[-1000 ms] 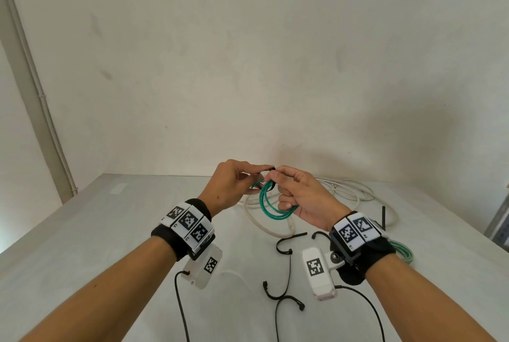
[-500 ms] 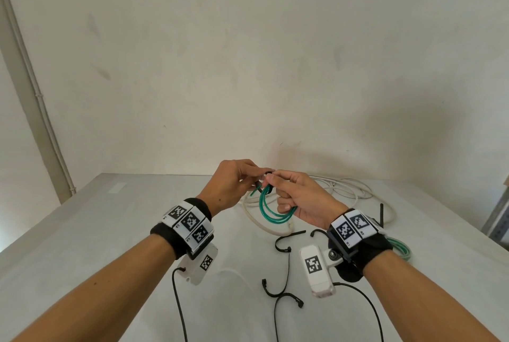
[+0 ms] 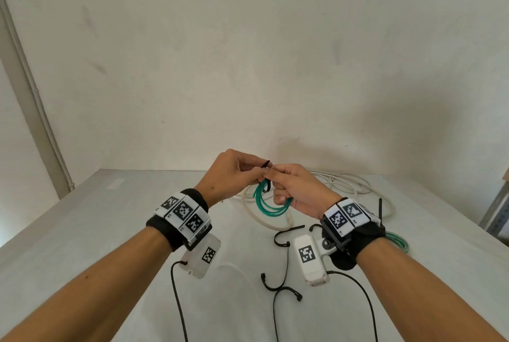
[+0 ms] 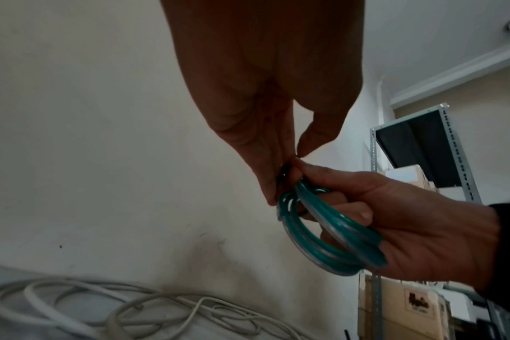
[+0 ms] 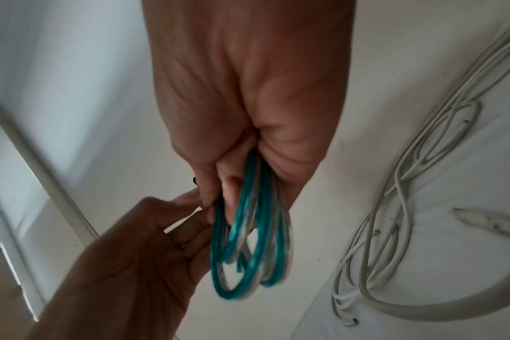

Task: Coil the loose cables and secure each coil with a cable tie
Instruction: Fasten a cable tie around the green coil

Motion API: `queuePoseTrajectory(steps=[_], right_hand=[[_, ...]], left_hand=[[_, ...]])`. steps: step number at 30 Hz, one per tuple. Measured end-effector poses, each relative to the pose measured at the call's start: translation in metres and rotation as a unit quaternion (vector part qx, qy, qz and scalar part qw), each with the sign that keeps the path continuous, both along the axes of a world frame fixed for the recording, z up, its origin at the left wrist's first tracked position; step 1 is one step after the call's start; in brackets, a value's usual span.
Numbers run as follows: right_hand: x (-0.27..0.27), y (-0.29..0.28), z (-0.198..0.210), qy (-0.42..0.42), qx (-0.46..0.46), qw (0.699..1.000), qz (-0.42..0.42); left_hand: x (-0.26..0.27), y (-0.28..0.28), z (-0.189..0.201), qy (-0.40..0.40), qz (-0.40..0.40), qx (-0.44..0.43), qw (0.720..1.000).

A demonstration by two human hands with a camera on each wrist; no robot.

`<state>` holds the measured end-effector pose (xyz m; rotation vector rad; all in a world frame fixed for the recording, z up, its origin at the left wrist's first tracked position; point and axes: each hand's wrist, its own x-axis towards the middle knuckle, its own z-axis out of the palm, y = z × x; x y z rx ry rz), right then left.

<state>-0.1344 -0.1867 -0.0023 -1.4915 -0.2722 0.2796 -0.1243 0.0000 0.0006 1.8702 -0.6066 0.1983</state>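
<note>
Green cable coil (image 3: pixel 271 201) is up off the surface (image 3: pixel 82 231), held between both hands. Right hand (image 3: pixel 298 190) has fingers curled through and round the loops, gripping the bundle on its side nearest the wrist. Left hand (image 3: pixel 234 173) pinches a black cable tie (image 3: pixel 266 163) at the top of the coil, fingertips touching the right hand's. Whether the tie is already looped through, can't tell; it's mostly hidden by fingers.

Handling, my read: coil looks light and springy, smooth plastic jacket, so probably a bit slick. Loops will likely fan out if the right hand relaxes. Best hold is right at the tie point, all strands pinched together, tie cinched just beside the thumb.

Below and beyond the hands: loose white cable (image 3: pixel 344 182) sprawled on the surface, not coiled yet. Nearer the wrists, several spare black ties (image 3: pixel 286 234) lie on the surface. Under the right wrist, another green coil (image 3: pixel 396 241) is partly hidden; can't tell if it's tied.
</note>
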Motion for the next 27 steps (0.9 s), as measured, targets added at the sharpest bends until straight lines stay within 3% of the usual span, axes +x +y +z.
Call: queuePoseTrajectory(steps=[3,7,12,17,23,27], right_hand=[[0.002,0.004,-0.001,-0.001,0.004,1.0,-0.009],[-0.001,0.005,-0.005,0.013,0.006,0.999,-0.03],[-0.006,0.002,-0.006,0.013,-0.003,1.0,0.008],[-0.008,0.002,-0.01,0.029,-0.059,0.998,0.016],[-0.005,-0.003,-0.005,0.019,-0.062,0.998,0.01],[-0.003,-0.003,-0.002,0.015,0.016,1.0,-0.016]], left_hand=[[0.001,-0.004,-0.001,-0.014,0.027,-0.02,0.999],[0.005,-0.009,-0.003,-0.108,0.091,0.039,0.989],[0.002,-0.014,-0.008,-0.107,0.097,-0.018,0.989],[0.002,-0.014,-0.004,-0.069,0.13,-0.116,0.982],[-0.006,-0.009,0.011,-0.012,0.067,-0.139,0.988],[-0.009,-0.011,0.006,0.137,0.025,-0.081,0.987]])
